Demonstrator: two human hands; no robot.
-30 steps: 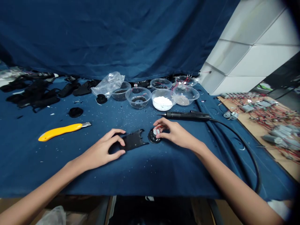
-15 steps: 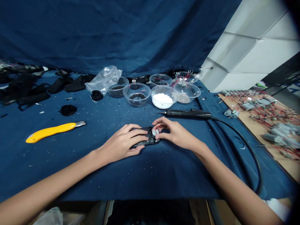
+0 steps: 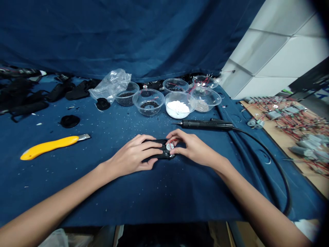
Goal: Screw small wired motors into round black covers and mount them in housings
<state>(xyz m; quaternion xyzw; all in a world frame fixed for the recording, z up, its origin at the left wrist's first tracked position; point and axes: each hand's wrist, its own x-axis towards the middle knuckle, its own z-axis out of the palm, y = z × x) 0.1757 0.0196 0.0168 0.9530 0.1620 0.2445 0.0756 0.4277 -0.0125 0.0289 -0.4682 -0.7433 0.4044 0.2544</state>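
Note:
My left hand point(image 3: 132, 155) grips a flat black plastic casing point(image 3: 159, 156), most of which its fingers hide. My right hand point(image 3: 192, 149) holds a small round black part with a silver centre and thin red wires point(image 3: 169, 146) between its fingertips. That round part sits against the casing's right end, and my fingers hide how the two join. Just above my right hand lies a black soldering iron point(image 3: 205, 124), not touching it.
A yellow utility knife point(image 3: 48, 147) lies to the left on the blue cloth point(image 3: 102, 202). Clear bowls of granules point(image 3: 148, 102) stand behind, beside a plastic bag point(image 3: 110, 85). Black casings point(image 3: 60, 92) lie far left. A wooden board of wired motors point(image 3: 290, 127) lies right.
My left hand has moved right, bringing the black casing onto the round part under my right hand. The casing now lies against it, and the view has shifted slightly.

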